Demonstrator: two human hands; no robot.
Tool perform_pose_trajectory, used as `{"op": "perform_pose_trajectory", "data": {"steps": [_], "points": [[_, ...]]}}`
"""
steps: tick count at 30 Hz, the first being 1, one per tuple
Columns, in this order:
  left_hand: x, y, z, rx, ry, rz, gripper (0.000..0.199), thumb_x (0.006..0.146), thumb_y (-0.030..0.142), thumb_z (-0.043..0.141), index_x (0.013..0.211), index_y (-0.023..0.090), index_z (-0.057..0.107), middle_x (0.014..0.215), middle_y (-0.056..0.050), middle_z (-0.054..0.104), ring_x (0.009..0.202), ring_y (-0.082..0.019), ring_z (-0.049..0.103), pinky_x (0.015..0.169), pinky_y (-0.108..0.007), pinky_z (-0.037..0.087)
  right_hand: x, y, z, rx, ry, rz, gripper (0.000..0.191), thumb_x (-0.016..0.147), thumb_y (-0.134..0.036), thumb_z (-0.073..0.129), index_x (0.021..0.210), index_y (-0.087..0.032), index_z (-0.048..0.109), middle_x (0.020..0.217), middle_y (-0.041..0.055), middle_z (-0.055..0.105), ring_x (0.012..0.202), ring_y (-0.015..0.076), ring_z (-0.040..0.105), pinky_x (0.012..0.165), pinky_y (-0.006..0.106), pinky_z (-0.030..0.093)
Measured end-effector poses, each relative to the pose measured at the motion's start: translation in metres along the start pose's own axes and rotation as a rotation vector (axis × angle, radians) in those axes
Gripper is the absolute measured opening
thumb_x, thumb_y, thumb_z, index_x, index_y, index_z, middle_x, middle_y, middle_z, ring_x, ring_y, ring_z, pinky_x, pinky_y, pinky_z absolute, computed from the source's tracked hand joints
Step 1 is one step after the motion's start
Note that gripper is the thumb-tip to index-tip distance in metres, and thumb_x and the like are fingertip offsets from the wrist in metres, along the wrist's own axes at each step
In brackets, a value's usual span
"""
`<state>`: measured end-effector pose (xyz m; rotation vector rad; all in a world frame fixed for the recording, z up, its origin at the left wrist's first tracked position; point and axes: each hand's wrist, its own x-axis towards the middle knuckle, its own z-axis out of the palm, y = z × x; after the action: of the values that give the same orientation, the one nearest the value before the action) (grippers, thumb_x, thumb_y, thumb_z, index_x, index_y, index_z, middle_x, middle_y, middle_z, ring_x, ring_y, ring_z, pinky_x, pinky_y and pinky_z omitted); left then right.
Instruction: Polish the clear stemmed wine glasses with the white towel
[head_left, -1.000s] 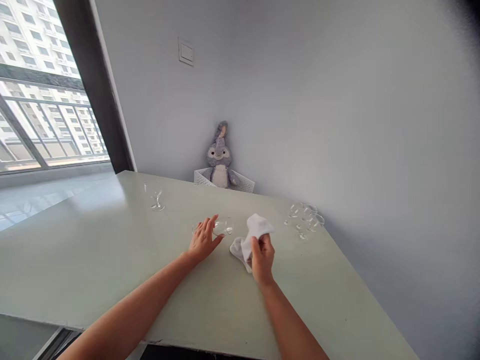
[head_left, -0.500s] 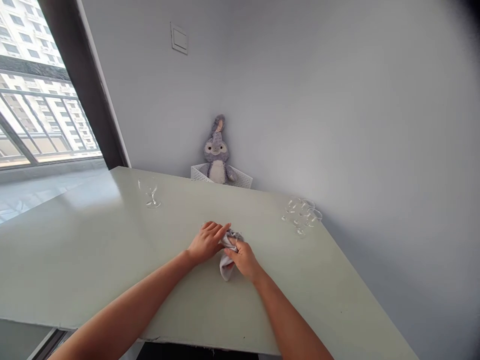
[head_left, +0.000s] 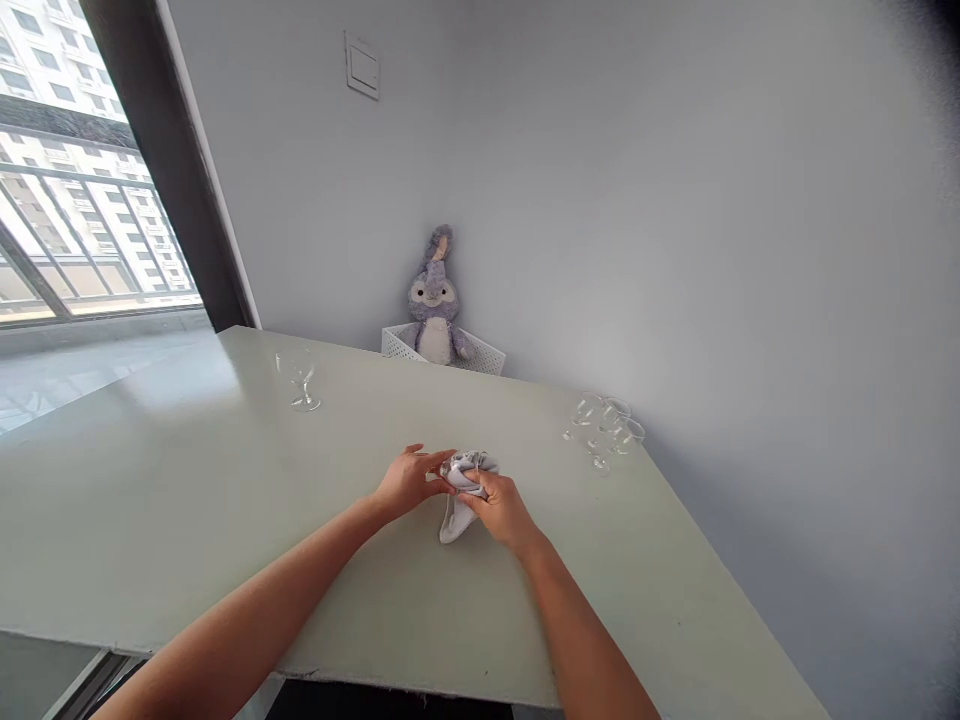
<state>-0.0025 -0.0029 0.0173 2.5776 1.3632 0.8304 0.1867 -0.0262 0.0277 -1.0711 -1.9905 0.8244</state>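
A pale grey cloth (head_left: 457,518) is bunched between my hands over the middle of the table, one end hanging down. A clear glass (head_left: 448,468) shows partly at the cloth's upper left, mostly hidden by the cloth and fingers. My left hand (head_left: 409,482) grips the glass from the left, thumb below and fingers above. My right hand (head_left: 501,508) is closed on the cloth, with the fingertips tucked into its folds against the glass.
One stemmed glass (head_left: 304,382) stands upright at the far left of the pale green table (head_left: 360,590). Several stemmed glasses (head_left: 600,430) cluster near the table's right edge by the wall. Behind the far edge, a purple plush toy (head_left: 435,320) sits in a white basket (head_left: 484,358).
The left hand has turned, showing more of the thumb side and glass. My right hand has shifted slightly right, and the cloth's hanging end has risen a little.
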Motion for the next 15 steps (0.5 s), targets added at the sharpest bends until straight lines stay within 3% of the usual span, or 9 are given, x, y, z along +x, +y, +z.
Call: {"op": "perform_pose_trajectory", "data": {"steps": [4, 7, 15], "points": [[0.002, 0.017, -0.007, 0.215, 0.139, 0.054, 0.060, 0.080, 0.031, 0.054, 0.135, 0.027, 0.030, 0.132, -0.006, 0.045, 0.127, -0.023, 0.032, 0.106, -0.048, 0.015, 0.001, 0.011, 0.007, -0.208, 0.096, -0.183, 0.019, 0.078, -0.015, 0.048, 0.088, -0.023, 0.063, 0.081, 0.0023, 0.065, 0.073, 0.0155, 0.060, 0.065, 0.025, 0.044], [0.002, 0.021, -0.014, 0.351, 0.192, 0.126, 0.060, 0.078, 0.023, 0.055, 0.133, 0.027, 0.034, 0.140, -0.005, 0.034, 0.132, -0.025, 0.019, 0.107, -0.051, 0.008, 0.001, 0.013, 0.015, -0.242, 0.137, -0.241, 0.020, 0.081, -0.016, 0.047, 0.092, -0.023, 0.061, 0.083, 0.0029, 0.066, 0.075, 0.0154, 0.061, 0.065, 0.024, 0.045], [0.002, 0.017, -0.016, 0.434, 0.244, 0.151, 0.059, 0.077, 0.016, 0.052, 0.132, 0.029, 0.035, 0.142, -0.003, 0.028, 0.133, -0.026, 0.014, 0.107, -0.053, 0.008, -0.001, 0.010, 0.018, -0.222, 0.164, -0.264, 0.019, 0.082, -0.018, 0.047, 0.094, -0.023, 0.062, 0.079, 0.0035, 0.065, 0.072, 0.0157, 0.061, 0.064, 0.025, 0.046]]}}
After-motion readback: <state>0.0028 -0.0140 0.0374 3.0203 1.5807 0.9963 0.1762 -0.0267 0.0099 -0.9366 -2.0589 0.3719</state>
